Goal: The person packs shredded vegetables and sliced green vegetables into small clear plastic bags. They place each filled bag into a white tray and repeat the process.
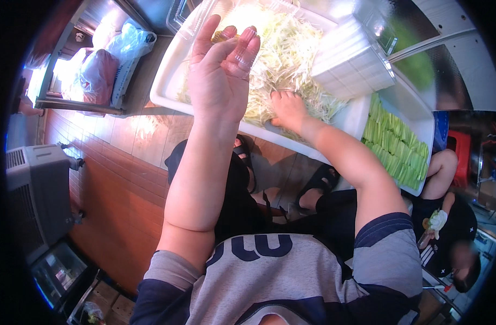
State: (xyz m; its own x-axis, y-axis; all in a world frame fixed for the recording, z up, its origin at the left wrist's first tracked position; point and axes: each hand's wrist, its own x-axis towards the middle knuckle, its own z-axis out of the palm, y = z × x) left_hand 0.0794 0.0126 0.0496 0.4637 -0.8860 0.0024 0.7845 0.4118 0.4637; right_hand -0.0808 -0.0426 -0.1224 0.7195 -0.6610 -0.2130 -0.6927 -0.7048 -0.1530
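Observation:
My left hand [223, 69] is raised over the left part of a large white plastic tub [171, 99], palm showing and fingers curled around the ribbed edge of a clear plastic container [244, 57], partly lost in glare. Pale shredded vegetable [286, 57] fills much of the tub. Low in these shreds, near the tub's front edge, rests my right hand [290, 109]; its fingertips are partly buried, and whether they grip any shreds is hidden. A tall stack of clear plastic containers [351, 61] stands to the right of the shreds.
Cut green stalks [394, 142] lie in rows in a white tub at the right. Beyond them sits another person [447, 219] with a gloved hand. Plastic bags [93, 73] lie on a metal-framed shelf at the left. A grey wheeled appliance [45, 195] stands farther down.

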